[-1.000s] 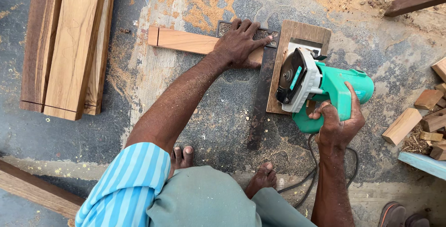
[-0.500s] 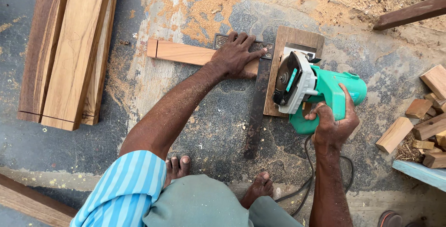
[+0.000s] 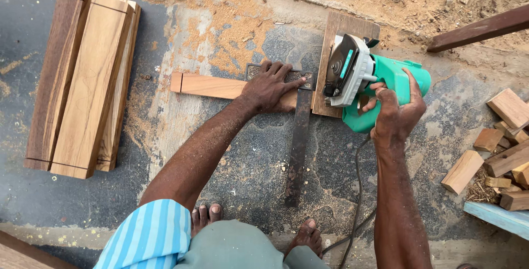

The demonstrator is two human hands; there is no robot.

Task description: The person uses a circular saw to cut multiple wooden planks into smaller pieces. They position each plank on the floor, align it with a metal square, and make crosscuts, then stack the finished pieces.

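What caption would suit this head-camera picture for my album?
Left hand pins a wooden strip and metal square while the right hand grips a green circular saw.

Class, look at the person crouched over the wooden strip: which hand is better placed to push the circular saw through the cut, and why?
The right hand: it already grips the green circular saw by its handle. The left hand lies flat on the wooden strip and metal square, pinning them to the floor.

Even, bright daylight; shadows soft beside the green circular saw [image 3: 380, 84]; focus sharp, edges perhaps slightly distorted; no glare.
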